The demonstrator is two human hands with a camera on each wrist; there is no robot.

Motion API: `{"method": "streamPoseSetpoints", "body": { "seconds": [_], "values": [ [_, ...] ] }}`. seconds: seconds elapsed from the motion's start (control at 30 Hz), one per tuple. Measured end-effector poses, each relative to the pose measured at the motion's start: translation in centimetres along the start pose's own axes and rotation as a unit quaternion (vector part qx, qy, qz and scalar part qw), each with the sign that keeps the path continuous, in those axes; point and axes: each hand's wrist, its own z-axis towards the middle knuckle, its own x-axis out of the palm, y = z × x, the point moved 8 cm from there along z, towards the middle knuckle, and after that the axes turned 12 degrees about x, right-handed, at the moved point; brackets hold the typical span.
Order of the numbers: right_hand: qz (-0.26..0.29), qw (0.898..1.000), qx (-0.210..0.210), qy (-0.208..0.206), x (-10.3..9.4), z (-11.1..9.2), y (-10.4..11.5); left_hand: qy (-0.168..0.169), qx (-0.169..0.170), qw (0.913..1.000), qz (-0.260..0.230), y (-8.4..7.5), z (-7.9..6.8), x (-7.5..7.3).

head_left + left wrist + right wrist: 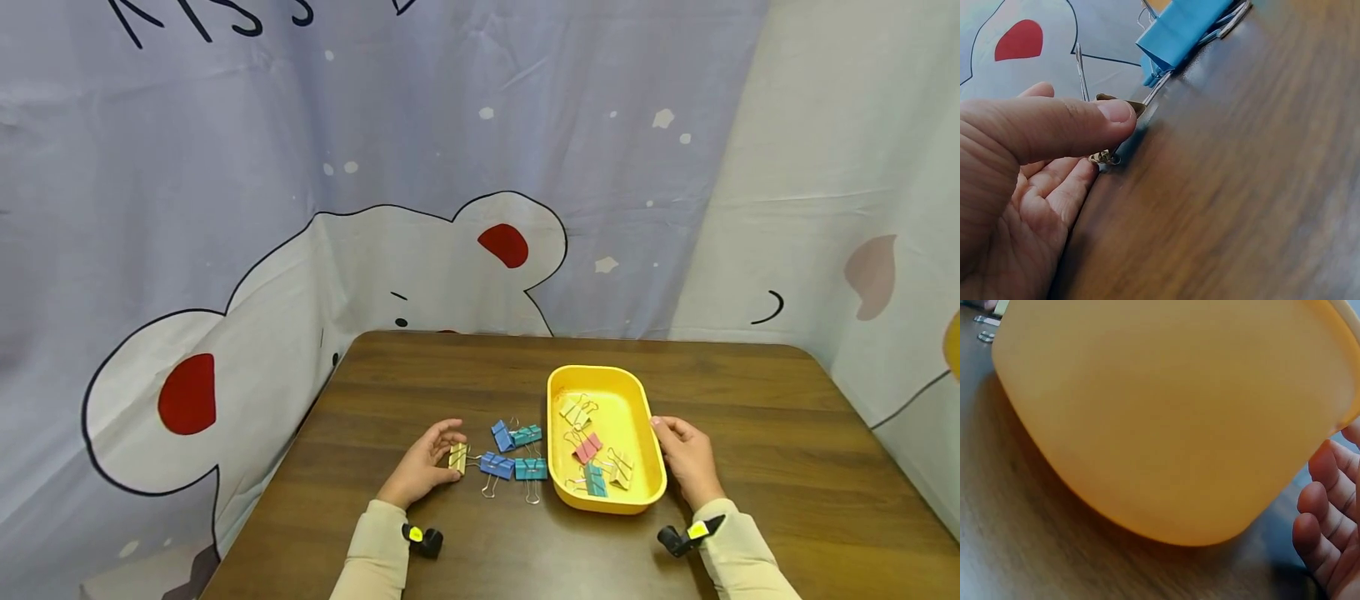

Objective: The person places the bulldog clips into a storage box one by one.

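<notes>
At the left end of a group of binder clips, my left hand [423, 467] pinches a yellow binder clip [457, 458] between thumb and fingers. The thumb hides much of that clip in the left wrist view. Right beside it lies a blue binder clip [497, 465], with a second blue clip [502, 436] behind. Two teal clips, one at the back [527, 435] and one in front [531, 468], lie nearer the yellow tray [618, 417]. My right hand [688, 460] holds the tray's right rim, thumb on top; its other fingers show beside the wall in the right wrist view.
Inside the tray are a yellow clip [575, 414], a pink clip [587, 447], a teal clip [595, 480] and another yellow clip [621, 472]. Everything stands on a brown wooden table [450, 375]. A printed curtain [420, 150] hangs behind the table's far edge.
</notes>
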Motion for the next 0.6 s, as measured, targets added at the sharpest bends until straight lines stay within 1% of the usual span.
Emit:
{"method": "streamPoseSetpoints", "body": {
  "seconds": [0.23,0.37,0.43,0.47,0.6],
  "values": [
    [0.026,0.999,-0.02,-0.002,-0.2,-0.3,-0.1,0.001,0.0,0.9999,-0.017,-0.1,0.2,0.0],
    [0.021,1.0,-0.015,0.005,-0.1,-0.2,0.0,-0.006,-0.008,0.9998,-0.016,-0.1,0.0,-0.3],
    [0.019,0.999,0.002,0.026,0.1,-0.1,0.0,-0.014,-0.015,0.9996,-0.018,-0.2,-0.2,-0.6],
    [0.018,0.999,0.014,0.043,0.3,0.0,0.1,-0.018,-0.018,0.9995,-0.017,-0.2,-0.3,-0.8],
    [0.006,0.992,0.063,0.106,0.9,0.0,0.7,-0.033,-0.021,0.9987,-0.033,-0.1,-0.4,-1.1]
  ]
}}
